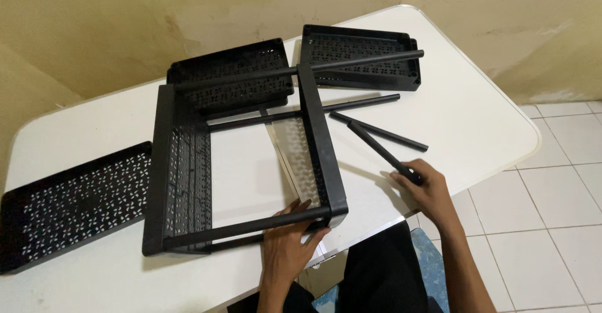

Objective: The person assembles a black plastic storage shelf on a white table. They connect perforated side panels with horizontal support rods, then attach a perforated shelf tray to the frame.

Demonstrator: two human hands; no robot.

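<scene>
Table (476, 118), leftmost tray (69, 200) edge-cropped

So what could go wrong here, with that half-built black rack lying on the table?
The rack frame lies on its side, steadied only by the left hand near the table edge; it might slip off. The right hand holds one black rod by its end, so it could swing into the loose rods and roll them.

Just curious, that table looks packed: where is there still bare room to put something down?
Bare patches: the right end of the white table, beyond the loose black rods; the near-left corner, below the flat tray; and inside the half-built rack. It is crowded at the back, where two trays meet the rack.
</scene>
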